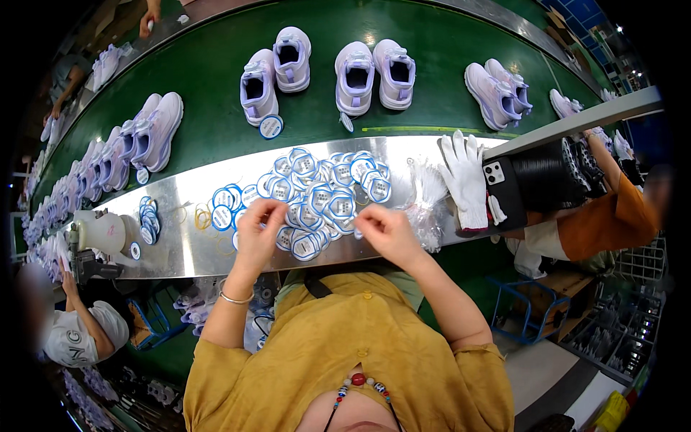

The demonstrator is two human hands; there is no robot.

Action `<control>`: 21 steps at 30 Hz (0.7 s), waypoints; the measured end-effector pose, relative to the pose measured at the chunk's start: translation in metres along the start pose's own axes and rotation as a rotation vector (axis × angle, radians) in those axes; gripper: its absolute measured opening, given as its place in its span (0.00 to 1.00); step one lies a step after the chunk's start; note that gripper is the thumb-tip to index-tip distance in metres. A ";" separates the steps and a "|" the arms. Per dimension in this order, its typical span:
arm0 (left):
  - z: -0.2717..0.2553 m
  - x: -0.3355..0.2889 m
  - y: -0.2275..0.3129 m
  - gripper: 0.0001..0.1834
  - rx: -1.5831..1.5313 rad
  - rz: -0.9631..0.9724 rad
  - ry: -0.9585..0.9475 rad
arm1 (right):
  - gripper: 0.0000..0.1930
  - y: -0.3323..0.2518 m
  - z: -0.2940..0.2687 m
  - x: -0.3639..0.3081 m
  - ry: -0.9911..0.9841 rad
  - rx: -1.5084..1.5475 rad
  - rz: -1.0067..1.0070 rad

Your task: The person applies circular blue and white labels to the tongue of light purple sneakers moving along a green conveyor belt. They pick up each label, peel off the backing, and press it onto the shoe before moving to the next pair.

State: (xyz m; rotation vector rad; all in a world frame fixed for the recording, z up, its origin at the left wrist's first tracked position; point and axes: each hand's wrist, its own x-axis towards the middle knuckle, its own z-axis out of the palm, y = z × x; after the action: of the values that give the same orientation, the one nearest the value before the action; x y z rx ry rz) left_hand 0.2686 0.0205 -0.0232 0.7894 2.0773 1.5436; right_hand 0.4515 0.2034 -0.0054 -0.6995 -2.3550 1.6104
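Observation:
A heap of round white hang tags with blue rims (317, 201) lies on the metal ledge in front of me. At the heap's left edge, my left hand (260, 229) is closed, thumb and fingertips pinched together; what they hold, if anything, is hidden. My right hand (386, 229) is at the right edge, its fingers also in a pinch. A small pale-blue bit (358, 233) shows at its fingertips, too small to name. Right of the heap is a bundle of clear plastic strings (425, 194). A pair of white-and-lilac sneakers (357, 75) stands beyond, one tag hanging from it.
The green conveyor belt (439, 43) carries several more sneaker pairs. A white glove (464, 173) and a black phone (506, 194) lie at right, below a grey rail (576, 122). Left are rubber bands (204, 218), a small tag pile (149, 220) and a white tub (101, 230). Co-workers sit on both sides.

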 end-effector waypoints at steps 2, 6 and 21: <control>-0.013 -0.001 0.002 0.06 0.192 0.048 0.096 | 0.05 -0.002 -0.001 0.003 0.023 0.043 0.021; -0.035 -0.001 -0.008 0.15 0.656 0.323 0.097 | 0.05 -0.001 0.008 0.007 0.009 0.055 0.006; -0.036 0.016 -0.030 0.16 0.194 -0.098 -0.073 | 0.08 -0.012 0.029 0.018 -0.008 -0.001 -0.030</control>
State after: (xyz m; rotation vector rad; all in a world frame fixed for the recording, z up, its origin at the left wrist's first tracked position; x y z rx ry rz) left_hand 0.2281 -0.0008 -0.0418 0.7867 2.2001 1.2567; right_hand 0.4206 0.1847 -0.0077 -0.6565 -2.3608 1.6026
